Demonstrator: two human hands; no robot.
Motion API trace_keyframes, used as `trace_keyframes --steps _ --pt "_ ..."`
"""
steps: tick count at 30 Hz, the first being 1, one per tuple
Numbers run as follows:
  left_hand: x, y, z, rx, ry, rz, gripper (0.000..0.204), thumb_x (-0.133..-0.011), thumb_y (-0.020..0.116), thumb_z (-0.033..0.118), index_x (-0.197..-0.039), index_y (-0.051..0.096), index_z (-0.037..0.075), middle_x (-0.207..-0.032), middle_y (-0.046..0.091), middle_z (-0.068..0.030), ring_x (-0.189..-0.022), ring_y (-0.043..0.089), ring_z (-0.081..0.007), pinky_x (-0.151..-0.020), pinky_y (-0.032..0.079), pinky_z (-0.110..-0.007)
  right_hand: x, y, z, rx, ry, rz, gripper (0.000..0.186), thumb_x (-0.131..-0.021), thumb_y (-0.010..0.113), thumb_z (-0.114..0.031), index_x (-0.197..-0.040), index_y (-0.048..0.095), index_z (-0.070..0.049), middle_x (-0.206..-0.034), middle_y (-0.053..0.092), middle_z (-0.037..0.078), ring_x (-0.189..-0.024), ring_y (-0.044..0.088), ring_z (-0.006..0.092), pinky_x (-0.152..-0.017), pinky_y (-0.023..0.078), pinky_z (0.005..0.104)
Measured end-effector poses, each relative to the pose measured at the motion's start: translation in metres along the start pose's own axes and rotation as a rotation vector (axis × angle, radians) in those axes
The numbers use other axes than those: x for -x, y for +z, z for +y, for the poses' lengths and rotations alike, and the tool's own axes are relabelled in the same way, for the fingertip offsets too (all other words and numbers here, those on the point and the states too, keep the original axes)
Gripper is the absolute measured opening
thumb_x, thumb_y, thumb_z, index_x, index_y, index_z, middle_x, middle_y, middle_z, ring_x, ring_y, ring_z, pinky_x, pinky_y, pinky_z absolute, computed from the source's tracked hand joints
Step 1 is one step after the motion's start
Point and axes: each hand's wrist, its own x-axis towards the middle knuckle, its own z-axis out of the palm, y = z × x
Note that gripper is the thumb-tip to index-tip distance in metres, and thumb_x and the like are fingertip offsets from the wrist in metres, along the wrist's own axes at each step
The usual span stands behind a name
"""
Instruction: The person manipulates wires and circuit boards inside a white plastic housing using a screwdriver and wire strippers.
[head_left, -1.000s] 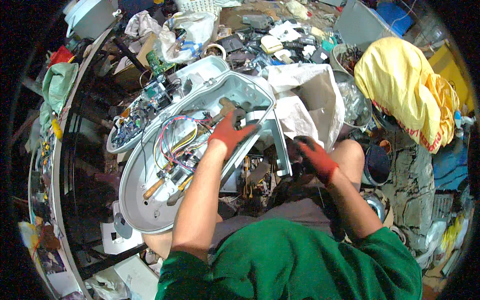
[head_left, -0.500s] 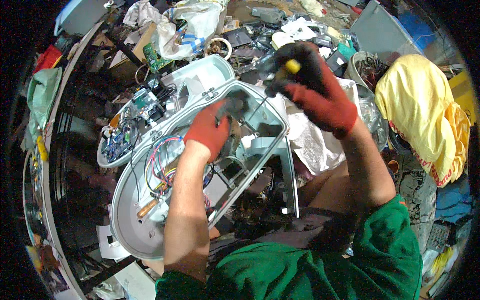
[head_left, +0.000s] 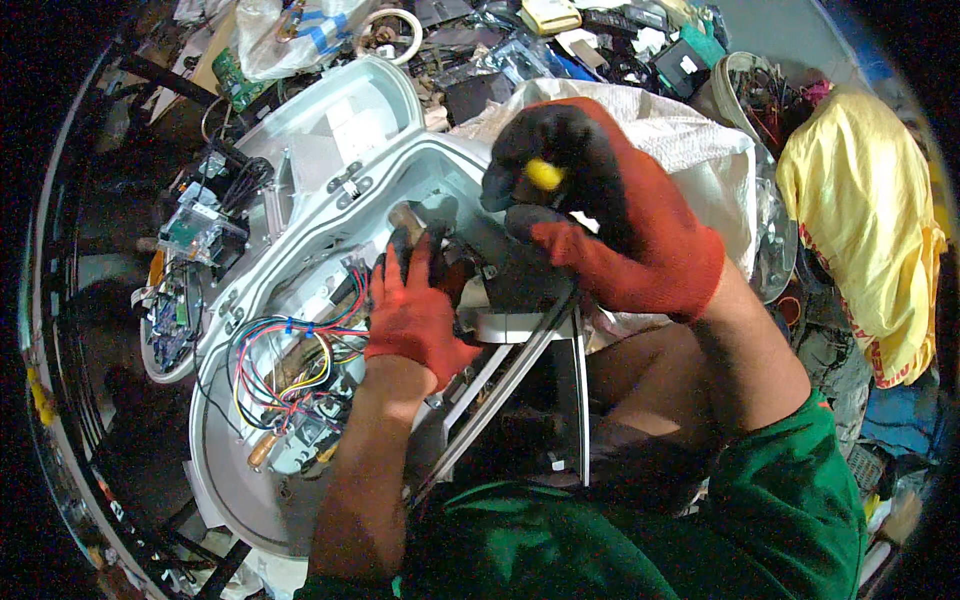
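Observation:
A large pale-grey plastic housing (head_left: 215, 440), long and rounded, lies opened in front of me. My right hand (head_left: 640, 225), in a red glove with black fingers, is closed around a screwdriver with a yellow handle end (head_left: 545, 175), above the housing's right end. Its shaft is hidden in this view. Inside the housing rests my left hand (head_left: 412, 315), gloved too, fingers stretched out and a little apart. Their tips reach a brown, stubby piece (head_left: 407, 218); what lies under the palm is hidden. Bundled coloured wires (head_left: 300, 330) lie left of that hand.
The hinged lid (head_left: 390, 95), with circuit boards (head_left: 200, 235) near it, lies along the far left side. A wooden-handled tool (head_left: 262, 450) sits inside the housing. Beyond are a white sack (head_left: 700, 150), a yellow sack (head_left: 860, 230) and piled electronic scrap (head_left: 480, 95).
The view has shifted. My left hand has gone from curled fingers to outstretched ones. My right hand, still holding the screwdriver, has come lower and nearer over the housing.

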Motion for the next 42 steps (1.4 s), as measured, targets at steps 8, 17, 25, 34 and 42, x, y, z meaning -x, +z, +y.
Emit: trace_keyframes --steps 8,17,25,34,42 --pt "-0.003 0.001 -0.001 0.034 0.012 -0.018 0.082 -0.062 0.080 0.043 -0.137 0.052 0.027 -0.153 0.023 -0.0218 -0.139 0.018 -0.0529 -0.114 0.020 -0.057 0.010 0.015 0.020 0.142 -0.026 0.004 0.056 -0.082 0.063 -0.026 -0.126 0.038 -0.003 -0.103 0.059 0.024 -0.095 0.059 0.0474 -0.082 0.050 0.0467" --pt "0.003 -0.003 0.000 0.044 0.029 -0.015 0.085 -0.064 0.082 0.039 -0.140 0.047 0.023 -0.155 0.020 -0.0212 -0.140 0.017 -0.0517 -0.116 0.019 -0.056 0.022 0.018 0.014 0.102 0.018 0.011 0.060 -0.083 0.065 -0.026 -0.132 0.037 -0.003 -0.109 0.060 0.024 -0.102 0.060 0.0428 -0.088 0.049 0.0439" --pt "0.025 -0.036 -0.068 0.429 0.017 0.267 0.059 -0.087 0.065 0.034 -0.138 0.048 0.010 -0.129 0.058 -0.0186 -0.121 0.055 -0.0300 -0.103 0.041 -0.036 0.021 0.029 -0.024 -0.088 -0.183 0.192 0.058 -0.087 0.067 -0.019 -0.135 0.040 -0.001 -0.122 0.057 0.013 -0.111 0.057 0.0225 -0.098 0.045 0.0348" --pt "0.155 -0.103 -0.081 0.694 -0.094 0.074 0.024 -0.091 0.054 0.014 -0.109 0.067 0.003 -0.098 0.071 -0.0116 -0.095 0.065 -0.0197 -0.088 0.050 -0.031 0.031 0.102 -0.049 0.024 0.085 -0.136 0.066 -0.082 0.068 -0.021 -0.139 0.040 0.000 -0.108 0.063 0.021 -0.100 0.062 0.0314 -0.089 0.049 0.0384" --pt "0.120 -0.015 -0.047 0.016 -0.349 -0.194 0.039 -0.087 0.062 0.033 -0.120 0.063 0.013 -0.122 0.063 -0.0145 -0.114 0.060 -0.0301 -0.095 0.048 -0.041 0.007 0.129 -0.062 0.044 0.225 -0.597 0.058 -0.082 0.063 -0.019 -0.136 0.047 -0.004 -0.121 0.060 0.019 -0.112 0.058 0.0312 -0.098 0.044 0.0394"
